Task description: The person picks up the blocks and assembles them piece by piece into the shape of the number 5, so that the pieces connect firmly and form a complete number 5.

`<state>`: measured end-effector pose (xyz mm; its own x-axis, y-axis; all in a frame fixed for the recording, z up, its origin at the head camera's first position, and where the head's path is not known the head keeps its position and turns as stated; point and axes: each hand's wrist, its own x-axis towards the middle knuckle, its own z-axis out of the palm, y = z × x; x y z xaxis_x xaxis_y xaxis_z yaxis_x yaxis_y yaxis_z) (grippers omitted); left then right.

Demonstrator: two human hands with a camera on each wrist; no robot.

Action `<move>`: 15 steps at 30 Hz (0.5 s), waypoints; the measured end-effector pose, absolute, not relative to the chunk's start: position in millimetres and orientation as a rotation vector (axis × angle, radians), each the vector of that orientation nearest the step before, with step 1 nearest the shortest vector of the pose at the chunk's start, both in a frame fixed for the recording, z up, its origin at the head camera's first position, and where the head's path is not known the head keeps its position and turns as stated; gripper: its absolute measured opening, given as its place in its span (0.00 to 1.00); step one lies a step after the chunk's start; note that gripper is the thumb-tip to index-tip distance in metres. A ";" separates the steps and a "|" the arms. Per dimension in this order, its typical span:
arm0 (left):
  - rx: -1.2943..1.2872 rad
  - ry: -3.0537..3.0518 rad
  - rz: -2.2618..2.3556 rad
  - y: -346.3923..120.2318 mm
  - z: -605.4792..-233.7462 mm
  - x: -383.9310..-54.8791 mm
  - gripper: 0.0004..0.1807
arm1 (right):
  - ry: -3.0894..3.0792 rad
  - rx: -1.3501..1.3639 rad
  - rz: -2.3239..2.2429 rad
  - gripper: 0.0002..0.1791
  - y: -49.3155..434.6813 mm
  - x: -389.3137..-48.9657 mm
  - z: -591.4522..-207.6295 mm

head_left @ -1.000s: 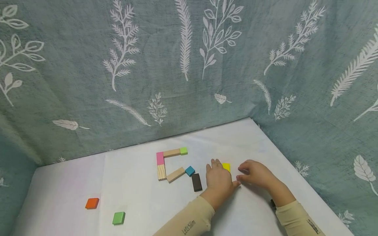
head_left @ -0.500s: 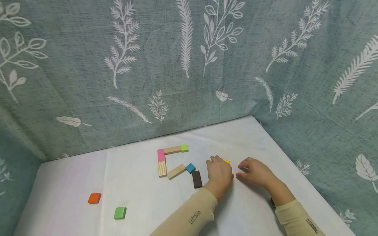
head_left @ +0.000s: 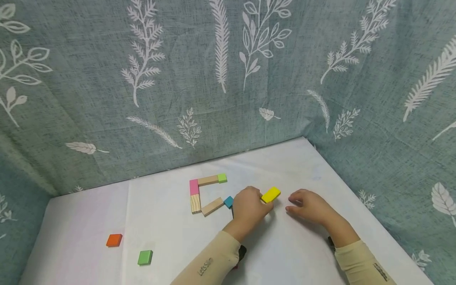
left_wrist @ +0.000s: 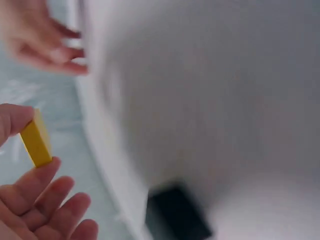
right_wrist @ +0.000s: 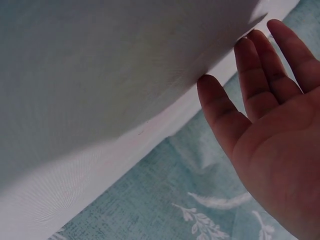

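Observation:
Between its thumb and index finger my left hand pinches a yellow block, tilted in the head view. The left wrist view shows the yellow block held at its ends, thumb above and index fingertip below. To its right, my right hand holds nothing; its fingers are loosely bent over the white table. The right wrist view shows the right palm with fingers spread apart. Beside the left hand lies a teal block; a dark block next to it is mostly hidden by that hand.
An open outline on the white tabletop joins a lime block, a beige block, a pink block, a grained wood block and another beige block. Orange and green blocks lie left. Patterned curtains border the table.
My left hand has taken the yellow block and drawn left with it, now covering most of the dark block. The right hand stays nearly in place.

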<state>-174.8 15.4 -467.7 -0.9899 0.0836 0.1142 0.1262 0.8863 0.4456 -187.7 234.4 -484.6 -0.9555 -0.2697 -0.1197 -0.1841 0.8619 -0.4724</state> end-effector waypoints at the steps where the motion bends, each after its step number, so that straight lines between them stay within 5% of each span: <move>1: -0.185 -2.924 -0.737 6.6 -463.2 -168.2 0.23 | 2.848 -0.354 -0.701 0.26 234.8 -187.3 -484.5; 6: -0.284 -2.848 -0.730 -36.0 -449.8 -126.8 0.22 | 2.887 -0.368 -0.688 0.26 241.4 -185.0 -481.0; 15: -0.095 -3.058 -0.562 -87.1 -471.7 -76.0 0.20 | 2.901 -0.474 -0.678 0.26 234.7 -188.7 -486.3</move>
